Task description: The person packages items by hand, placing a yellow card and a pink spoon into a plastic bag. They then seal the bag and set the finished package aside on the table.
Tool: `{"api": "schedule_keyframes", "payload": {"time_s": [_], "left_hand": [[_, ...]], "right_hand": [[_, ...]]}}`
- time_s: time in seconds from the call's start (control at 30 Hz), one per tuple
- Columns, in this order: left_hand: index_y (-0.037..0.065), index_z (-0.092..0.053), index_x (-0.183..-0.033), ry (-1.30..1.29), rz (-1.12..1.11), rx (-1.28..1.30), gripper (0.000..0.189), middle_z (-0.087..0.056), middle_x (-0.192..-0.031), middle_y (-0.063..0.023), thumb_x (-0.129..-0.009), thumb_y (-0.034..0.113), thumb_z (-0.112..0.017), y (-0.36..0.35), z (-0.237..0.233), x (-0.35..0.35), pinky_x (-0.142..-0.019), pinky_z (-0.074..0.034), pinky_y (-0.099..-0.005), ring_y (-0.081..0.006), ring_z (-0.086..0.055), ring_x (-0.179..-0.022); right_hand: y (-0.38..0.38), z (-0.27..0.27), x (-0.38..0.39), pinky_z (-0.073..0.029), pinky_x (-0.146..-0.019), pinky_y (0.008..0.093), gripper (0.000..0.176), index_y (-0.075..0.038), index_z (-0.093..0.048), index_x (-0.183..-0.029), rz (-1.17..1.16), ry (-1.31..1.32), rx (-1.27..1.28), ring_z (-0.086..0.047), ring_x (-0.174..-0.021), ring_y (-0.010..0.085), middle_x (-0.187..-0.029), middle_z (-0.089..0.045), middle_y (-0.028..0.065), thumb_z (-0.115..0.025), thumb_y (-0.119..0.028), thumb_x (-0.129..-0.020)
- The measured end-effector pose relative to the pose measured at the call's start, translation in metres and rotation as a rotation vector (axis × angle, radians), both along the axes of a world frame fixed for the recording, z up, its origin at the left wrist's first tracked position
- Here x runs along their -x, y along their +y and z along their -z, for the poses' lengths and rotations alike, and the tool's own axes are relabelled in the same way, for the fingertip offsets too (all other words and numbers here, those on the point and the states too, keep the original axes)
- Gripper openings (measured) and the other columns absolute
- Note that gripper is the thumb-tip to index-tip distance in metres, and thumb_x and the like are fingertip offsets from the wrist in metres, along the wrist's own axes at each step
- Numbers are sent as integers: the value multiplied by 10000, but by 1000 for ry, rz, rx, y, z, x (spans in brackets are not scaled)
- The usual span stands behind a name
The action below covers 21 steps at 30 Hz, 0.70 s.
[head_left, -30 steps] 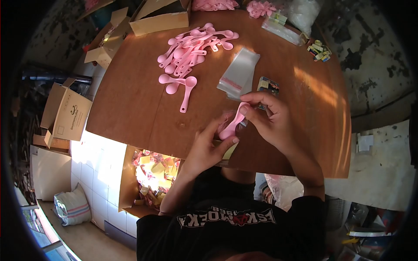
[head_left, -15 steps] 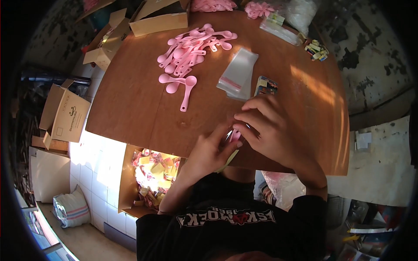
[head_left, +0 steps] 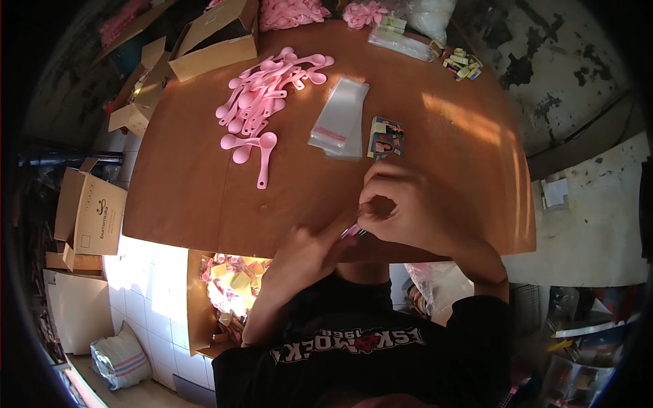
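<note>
The pink spoon (head_left: pixel 352 232) is clamped in both grips, left hand (head_left: pixel 307 250) and right hand (head_left: pixel 403 212), at the near edge of the desk (head_left: pixel 204 197). Plainly visible a second ago, it is now nearly covered, so its bagging is judged almost finished; clear bags (head_left: pixel 338 122) lie beyond

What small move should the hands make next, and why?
Probably lower the pink spoon into the open carton below. The left hand and right hand both pinch it at the table edge, and the carton holds small pink and yellow packets.
</note>
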<state>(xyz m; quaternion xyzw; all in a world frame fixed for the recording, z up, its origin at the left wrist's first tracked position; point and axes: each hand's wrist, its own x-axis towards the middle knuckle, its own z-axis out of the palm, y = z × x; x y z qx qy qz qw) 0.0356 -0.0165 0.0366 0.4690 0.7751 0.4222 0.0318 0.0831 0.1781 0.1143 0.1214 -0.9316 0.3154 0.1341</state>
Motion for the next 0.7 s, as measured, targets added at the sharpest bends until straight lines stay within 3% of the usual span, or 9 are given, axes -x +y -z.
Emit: {"api": "schedule_keyframes", "payload": {"time_s": [0.07, 0.13, 0.17, 0.27, 0.33, 0.4, 0.53, 0.6, 0.7], "left_hand": [[23, -641, -1105, -29, 36, -76, 291, -689, -844, -179, -821, 50, -698, 0, 0, 2, -603, -530, -421, -378, -671, -699], [93, -564, -1301, -30, 174, -223, 488, -700, -939, -174, -837, 117, -715, 2, 4, 5, -625, -565, -394, -340, -684, -700], [93, -564, -1301, -29, 179, -226, 488, -700, -939, -174, -837, 117, -715, 3, 6, 5, -625, -565, -394, -340, -684, -700], [82, -554, -1310, -153, 131, -269, 510, -706, -922, -171, -832, 90, -732, 4, 10, -2, -615, -569, -366, -300, -704, -691], [76, -525, -1337, -481, -70, -201, 542, -710, -919, -169, -837, 87, -735, 7, 11, -7, -610, -575, -352, -264, -722, -706], [75, -508, -1348, -466, -78, -253, 544, -709, -916, -168, -849, 95, -723, 15, 17, -7, -619, -580, -355, -260, -724, -715], [76, -473, -1363, -428, -79, -179, 550, -708, -920, -175, -865, 111, -702, 19, 5, -9, -649, -592, -373, -284, -725, -735], [73, -475, -1355, -392, -72, -178, 538, -706, -912, -181, -865, 109, -695, 20, 1, -11, -649, -592, -385, -300, -720, -733], [63, -495, -1332, -327, -83, -178, 530, -699, -821, -171, -849, 96, -711, 22, 1, -15, -619, -572, -376, -299, -722, -730]], "right_hand": [[2, -12, -8, -504, -667, 316, 123, -6, -611, -743, 12, -38, 44, -612, -777, 210, -816, -580, 69, -715, -14, -677], [11, -18, -13, -498, -665, 301, 116, -1, -613, -745, 15, -75, 93, -616, -779, 188, -817, -582, 71, -704, 8, -673], [20, -20, -13, -490, -672, 294, 101, 3, -620, -747, 42, 56, 149, -614, -788, 172, -821, -585, 79, -684, 29, -674], [66, -33, -14, -480, -686, 275, 131, -7, -642, -764, 22, 192, 380, -617, -790, 165, -849, -604, 85, -690, 64, -665], [75, -35, -15, -479, -693, 263, 169, -22, -658, -781, -32, 190, 556, -623, -782, 175, -873, -619, 83, -716, 77, -656], [68, -37, -16, -495, -676, 270, 181, -39, -682, -841, -91, 260, 198, -626, -793, 179, -901, -618, 68, -714, 61, -694], [22, -10, -17, -501, -699, 320, 188, -38, -686, -876, -119, 181, 19, -619, -831, 198, -923, -621, 68, -766, -41, -706], [10, 1, -17, -509, -687, 353, 190, -57, -692, -866, 13, 280, -181, -619, -806, 240, -908, -621, 52, -792, -101, -711], [8, 9, -11, -522, -643, 327, 157, -68, -677, -841, 40, 375, -289, -612, -797, 195, -861, -600, 28, -757, -162, -744]]}}
